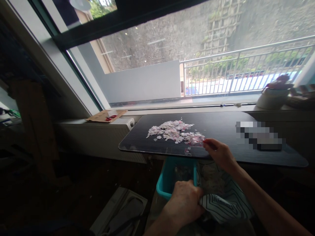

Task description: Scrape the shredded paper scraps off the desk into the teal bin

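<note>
A loose heap of small white and pinkish paper scraps [172, 130] lies on the dark tabletop [216, 123]. My right hand [220, 153] is at the heap's right end, fingers pinched together over the table's near edge. A bit of red shows at its fingertips; what they hold, if anything, is too small to make out. Below the table, my left hand [183, 201] is closed on the rim of a white bag with black wavy lines [221, 205]. Pale scraps are dimly visible inside the bag. A turquoise bin [161, 186] stands just beyond my left hand, partly covered by it.
Red-handled scissors [111, 117] rest on brown cardboard [97, 116] by the window, above a radiator [98, 139]. A blurred-out object [261, 136] lies on the table's right. A pale pot [273, 96] stands on the sill. A pale box [120, 209] is on the floor.
</note>
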Tool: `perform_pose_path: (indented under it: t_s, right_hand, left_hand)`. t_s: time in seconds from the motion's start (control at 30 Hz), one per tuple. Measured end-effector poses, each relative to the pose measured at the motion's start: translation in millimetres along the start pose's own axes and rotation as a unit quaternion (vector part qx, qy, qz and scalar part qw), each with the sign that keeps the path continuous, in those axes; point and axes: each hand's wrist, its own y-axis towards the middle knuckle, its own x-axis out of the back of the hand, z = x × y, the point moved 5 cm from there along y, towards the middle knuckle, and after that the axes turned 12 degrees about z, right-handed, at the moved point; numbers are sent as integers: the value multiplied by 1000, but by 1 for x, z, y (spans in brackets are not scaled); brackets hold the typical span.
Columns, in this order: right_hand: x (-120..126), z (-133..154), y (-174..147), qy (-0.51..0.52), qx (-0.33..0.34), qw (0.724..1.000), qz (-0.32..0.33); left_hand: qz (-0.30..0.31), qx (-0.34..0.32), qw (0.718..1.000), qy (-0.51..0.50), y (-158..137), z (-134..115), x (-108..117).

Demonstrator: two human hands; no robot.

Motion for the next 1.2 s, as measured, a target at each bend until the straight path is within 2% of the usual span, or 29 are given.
perform_pose_path:
  t_s: [0.23, 0.4, 0.83, 1.0, 1.2]
  right_hand:
    - [-9, 3, -2, 58, 0, 996, 63]
    - [-7, 1, 8, 58, 4, 998, 32]
    - [-19, 9, 3, 97, 14, 991, 90]
    - [-16, 14, 4, 89, 17, 993, 71]
    - [-15, 19, 0, 70, 20, 994, 85]
  left_hand:
    - [0, -12, 1000, 9, 1, 1, 1]
    - [-2, -17, 1000, 18, 2, 1, 0]
    - [4, -11, 999, 31, 1, -1, 2]
    - [9, -5, 999, 31, 0, -1, 3]
    - [12, -16, 1000, 19, 0, -2, 5]
